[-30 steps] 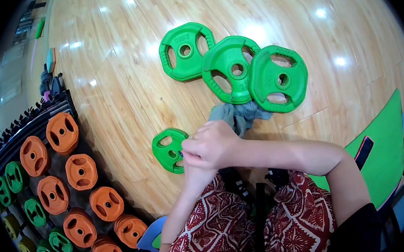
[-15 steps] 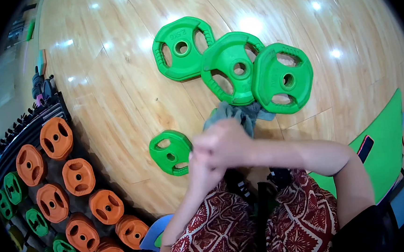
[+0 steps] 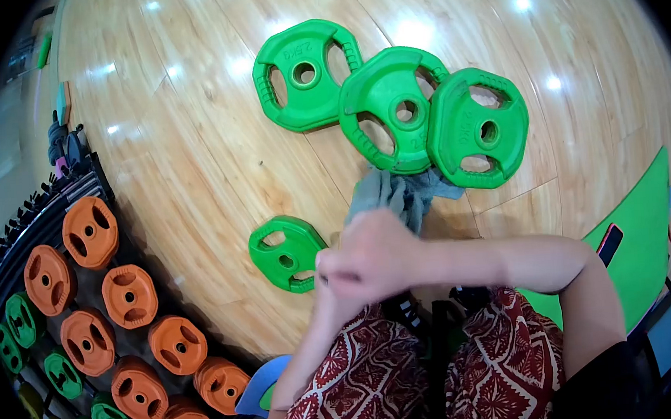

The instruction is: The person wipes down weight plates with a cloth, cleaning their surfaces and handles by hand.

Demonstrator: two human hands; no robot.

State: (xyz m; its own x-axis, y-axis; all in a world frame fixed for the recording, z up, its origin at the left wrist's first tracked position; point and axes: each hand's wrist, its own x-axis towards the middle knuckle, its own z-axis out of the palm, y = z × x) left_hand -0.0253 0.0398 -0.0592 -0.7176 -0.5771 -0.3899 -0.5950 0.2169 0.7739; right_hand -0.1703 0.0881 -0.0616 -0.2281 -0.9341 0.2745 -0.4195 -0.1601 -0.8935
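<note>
Both of my hands meet over my lap. My right hand (image 3: pixel 375 255) is curled like a fist and lies over my left hand (image 3: pixel 335 297), whose fingers are mostly hidden behind it. I cannot tell what, if anything, is gripped between them. Just beyond my knuckles a crumpled grey-blue cloth (image 3: pixel 404 193) lies on the floor against the weight plates. Three green weight plates lie overlapping there: one at the left (image 3: pixel 288 108), one in the middle (image 3: pixel 387 132) and one at the right (image 3: pixel 463 119). A smaller green plate (image 3: pixel 276 250) lies left of my hands.
At the left stands a rack (image 3: pixel 88 176) with several orange weight plates (image 3: pixel 129 296) and green ones (image 3: pixel 24 319). On the right a phone (image 3: pixel 609 244) rests on a green board-like surface (image 3: pixel 638 282). A blue curved edge (image 3: pixel 256 386) shows by my left forearm.
My joined hands have shifted slightly downward, with the right hand turned a little. The plates and cloth appear slightly farther right as the view shifts.
</note>
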